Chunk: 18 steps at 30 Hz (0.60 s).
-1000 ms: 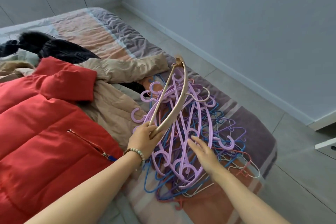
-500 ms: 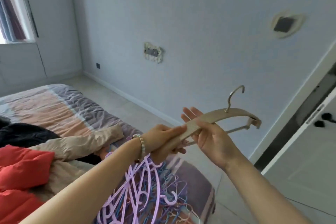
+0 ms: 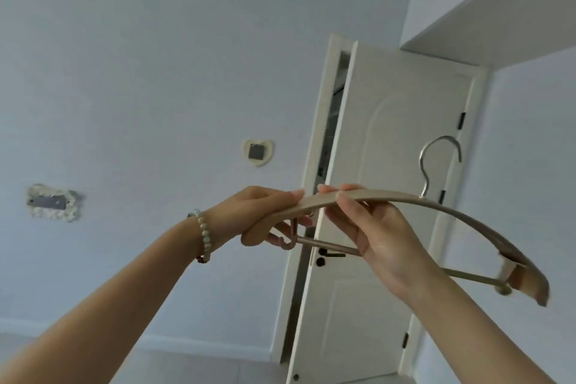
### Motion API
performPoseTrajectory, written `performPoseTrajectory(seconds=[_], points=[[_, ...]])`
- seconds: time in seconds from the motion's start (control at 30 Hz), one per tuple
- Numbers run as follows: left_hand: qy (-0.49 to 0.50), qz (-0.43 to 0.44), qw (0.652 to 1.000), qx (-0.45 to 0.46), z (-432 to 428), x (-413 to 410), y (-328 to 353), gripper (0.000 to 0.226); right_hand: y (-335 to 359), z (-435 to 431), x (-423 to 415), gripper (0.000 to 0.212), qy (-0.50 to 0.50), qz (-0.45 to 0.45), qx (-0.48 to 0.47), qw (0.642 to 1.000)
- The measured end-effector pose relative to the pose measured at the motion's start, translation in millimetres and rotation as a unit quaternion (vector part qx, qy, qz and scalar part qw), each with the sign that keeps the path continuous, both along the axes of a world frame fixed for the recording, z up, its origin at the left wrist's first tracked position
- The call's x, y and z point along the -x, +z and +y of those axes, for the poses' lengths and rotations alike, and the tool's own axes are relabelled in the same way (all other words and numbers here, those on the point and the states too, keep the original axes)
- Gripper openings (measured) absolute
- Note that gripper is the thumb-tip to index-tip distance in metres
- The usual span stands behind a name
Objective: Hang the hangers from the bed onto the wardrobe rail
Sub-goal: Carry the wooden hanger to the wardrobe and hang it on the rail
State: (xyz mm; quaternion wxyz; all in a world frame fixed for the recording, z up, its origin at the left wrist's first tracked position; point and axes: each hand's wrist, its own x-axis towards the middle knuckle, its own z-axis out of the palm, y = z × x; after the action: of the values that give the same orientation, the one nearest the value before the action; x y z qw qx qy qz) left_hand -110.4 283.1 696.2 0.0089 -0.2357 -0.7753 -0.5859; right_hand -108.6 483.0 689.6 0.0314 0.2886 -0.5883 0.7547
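Hanger (image 3: pixel 392 195), smooth, arched, beige with a metal hook (image 3: pixel 421 162), is gripped by left hand (image 3: pixel 258 215) and right hand (image 3: pixel 380 234).

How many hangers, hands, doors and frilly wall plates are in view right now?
Hangers: 1, beige hanger
Hands: 2, left hand, right hand
Doors: 1, white door
Wall plates: 2, heart-shaped plate, rectangular plate
Total: 6

— Where is the hanger (image 3: pixel 389 195) relative to the door (image 3: pixel 389 121)?
— In front of it, hook upward. The left hand (image 3: pixel 258 215) grips its end just left of the door; the right hand (image 3: pixel 374 234) grips it before the door.
— And the wall?
— A small frame (image 3: pixel 258 151) hangs left of the door, a wall plate (image 3: pixel 51 203) farther left and lower. A cupboard (image 3: pixel 498 3) sits above it.
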Motion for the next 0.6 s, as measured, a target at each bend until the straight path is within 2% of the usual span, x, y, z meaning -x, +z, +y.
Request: performPoseTrajectory(seconds=[0.1, 0.2, 0.27, 0.33, 0.4, 0.6], points=[[-0.044, 0.062, 0.996, 0.050, 69, 0, 37, 0.049, 27, 69, -18, 0.036, -0.069, 0.020, 0.031, 0.997], [-0.078, 0.112, 0.989, 0.058, 143, 0, 62, 0.037, 45, 139, -37, 0.046, -0.136, 0.035, 0.053, 0.989], [-0.102, 0.139, 0.984, 0.051, 195, -2, 73, 0.029, 54, 184, -51, 0.049, -0.173, 0.044, 0.064, 0.982], [-0.129, 0.153, 0.979, 0.033, 247, -6, 80, 0.026, 62, 230, -67, 0.038, -0.204, 0.054, 0.065, 0.975], [-0.163, 0.154, 0.975, 0.009, 299, -13, 87, 0.026, 70, 277, -83, 0.029, -0.229, 0.065, 0.056, 0.969], [-0.223, 0.162, 0.960, -0.046, 451, -34, 100, 0.035, 88, 414, -122, 0.030, -0.288, 0.084, 0.047, 0.953]])
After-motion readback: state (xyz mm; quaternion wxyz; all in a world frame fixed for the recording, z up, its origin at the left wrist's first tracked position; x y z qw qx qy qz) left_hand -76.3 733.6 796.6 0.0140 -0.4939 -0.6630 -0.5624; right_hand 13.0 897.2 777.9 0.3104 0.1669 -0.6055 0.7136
